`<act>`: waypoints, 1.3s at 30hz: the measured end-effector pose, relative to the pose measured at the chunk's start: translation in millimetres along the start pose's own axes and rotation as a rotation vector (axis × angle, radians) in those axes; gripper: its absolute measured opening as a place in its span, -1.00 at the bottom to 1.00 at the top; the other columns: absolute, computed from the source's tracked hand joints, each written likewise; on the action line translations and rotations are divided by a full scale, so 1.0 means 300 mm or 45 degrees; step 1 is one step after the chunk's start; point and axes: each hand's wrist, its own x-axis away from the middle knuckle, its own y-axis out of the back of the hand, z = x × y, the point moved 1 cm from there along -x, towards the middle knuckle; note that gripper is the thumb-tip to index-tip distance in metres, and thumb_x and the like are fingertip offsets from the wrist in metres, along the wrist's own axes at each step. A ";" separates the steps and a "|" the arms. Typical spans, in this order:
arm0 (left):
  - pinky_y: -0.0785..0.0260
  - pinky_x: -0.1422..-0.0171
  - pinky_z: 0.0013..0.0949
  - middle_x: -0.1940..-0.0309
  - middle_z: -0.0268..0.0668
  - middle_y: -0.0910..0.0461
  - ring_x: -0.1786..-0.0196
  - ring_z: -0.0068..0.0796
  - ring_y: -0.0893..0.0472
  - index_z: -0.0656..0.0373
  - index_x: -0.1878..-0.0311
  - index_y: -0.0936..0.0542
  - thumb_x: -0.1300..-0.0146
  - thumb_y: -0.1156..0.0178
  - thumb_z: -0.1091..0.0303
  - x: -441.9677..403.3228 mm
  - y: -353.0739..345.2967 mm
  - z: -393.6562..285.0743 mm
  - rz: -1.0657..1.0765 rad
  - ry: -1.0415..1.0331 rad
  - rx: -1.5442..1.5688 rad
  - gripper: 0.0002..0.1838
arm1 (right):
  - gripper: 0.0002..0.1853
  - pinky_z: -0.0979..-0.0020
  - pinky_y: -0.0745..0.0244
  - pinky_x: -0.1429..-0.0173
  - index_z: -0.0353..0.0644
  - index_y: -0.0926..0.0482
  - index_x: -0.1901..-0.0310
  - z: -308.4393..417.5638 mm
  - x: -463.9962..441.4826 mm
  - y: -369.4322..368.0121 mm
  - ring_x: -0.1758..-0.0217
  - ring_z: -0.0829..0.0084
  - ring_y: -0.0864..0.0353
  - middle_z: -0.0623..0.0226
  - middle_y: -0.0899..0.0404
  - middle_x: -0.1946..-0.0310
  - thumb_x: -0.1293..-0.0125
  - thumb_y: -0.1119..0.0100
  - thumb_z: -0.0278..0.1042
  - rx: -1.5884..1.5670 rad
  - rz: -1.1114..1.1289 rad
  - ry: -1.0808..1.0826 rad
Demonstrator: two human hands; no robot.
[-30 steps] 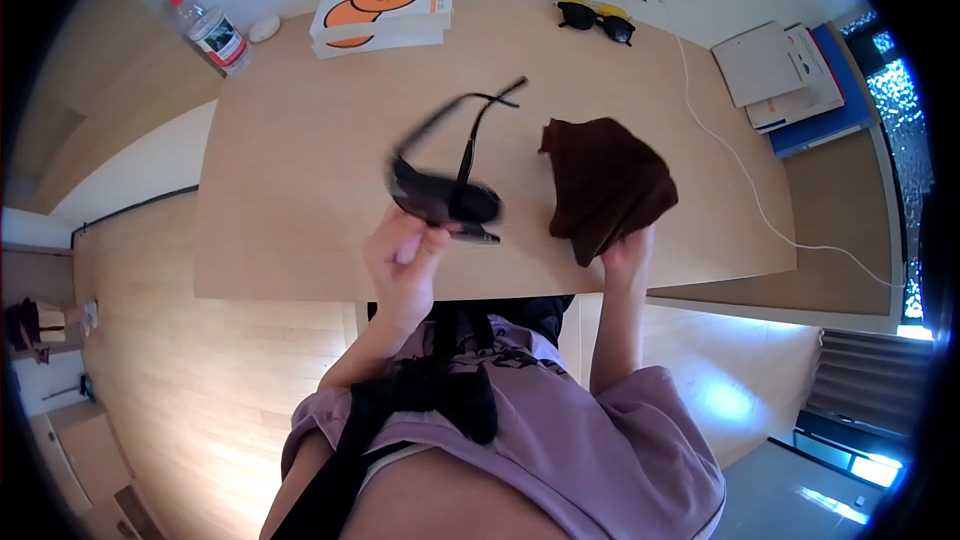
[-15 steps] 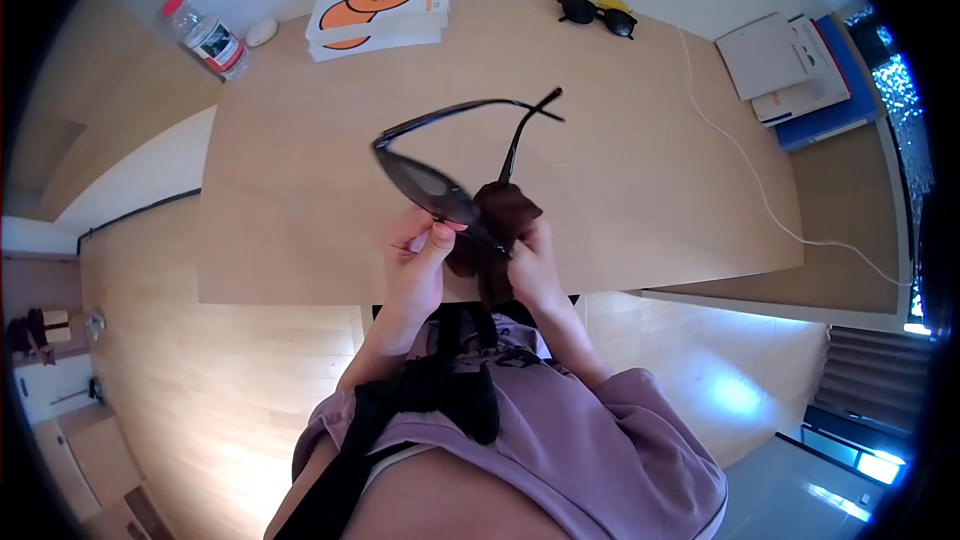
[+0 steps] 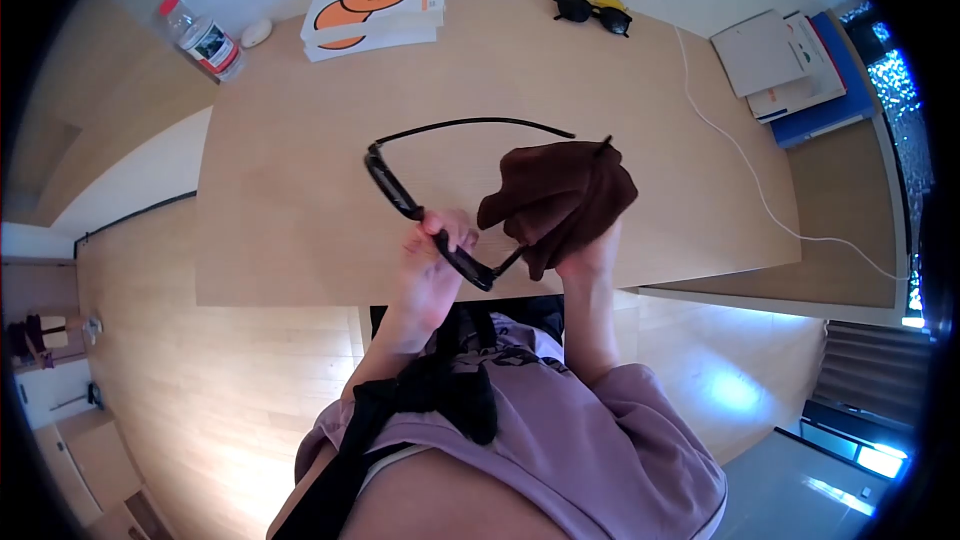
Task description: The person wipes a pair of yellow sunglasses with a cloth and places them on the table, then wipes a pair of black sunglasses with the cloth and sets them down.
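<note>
Black-framed sunglasses (image 3: 392,186) are held above the desk by my left hand (image 3: 436,245), whose fingers pinch them near the bridge. One temple arm stretches away over the desk, unsupported. A dark brown cloth (image 3: 565,190) is draped about the other temple arm, whose tip pokes out at the cloth's top. My right hand (image 3: 592,255) grips the cloth around that arm from below. The cloth hides most of the right fingers.
On the wooden desk (image 3: 300,180) stand white boxes with orange prints (image 3: 370,0), a water bottle (image 3: 205,45) and a white mouse-like object (image 3: 257,33). Other sunglasses (image 3: 590,14) lie at the back. A white cable (image 3: 735,145) runs past books (image 3: 765,55) at right.
My right hand has moved up and right with the cloth, from beside the lens onto the temple arm. The sunglasses have turned in my left hand, lenses now seen nearly edge-on.
</note>
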 end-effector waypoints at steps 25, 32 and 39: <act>-0.06 0.05 -0.41 0.39 -0.41 -0.39 0.26 -0.52 -0.28 0.08 0.30 -0.44 -0.18 -0.06 0.33 -0.009 0.050 -0.011 -0.024 -0.008 0.167 -0.92 | -0.65 0.43 -0.40 0.13 -0.24 -0.30 0.07 0.042 -0.024 -0.018 0.15 0.47 -0.42 0.28 -0.40 0.19 -0.31 0.20 -0.13 0.122 0.050 0.177; -0.28 0.09 -0.47 0.24 -0.34 -0.52 0.30 -0.56 -0.45 0.16 0.26 -0.52 -0.14 -0.11 0.44 -0.027 0.033 -0.072 -0.174 -0.103 0.118 -0.90 | -0.76 0.39 -0.40 0.35 -0.16 -0.27 0.08 0.029 -0.035 0.056 0.30 0.41 -0.41 0.27 -0.38 0.31 -0.28 0.15 -0.27 0.357 -0.464 0.418; -0.32 0.13 -0.55 0.18 -0.29 -0.53 0.27 -0.61 -0.48 0.16 0.30 -0.55 -0.14 -0.10 0.47 -0.079 -0.010 -0.104 -0.232 -0.174 -0.090 -0.93 | -0.79 0.46 -0.37 0.33 -0.28 -0.40 0.20 -0.035 0.072 -0.012 0.33 0.41 -0.45 0.27 -0.47 0.38 -0.11 0.00 -0.42 1.025 -0.154 0.022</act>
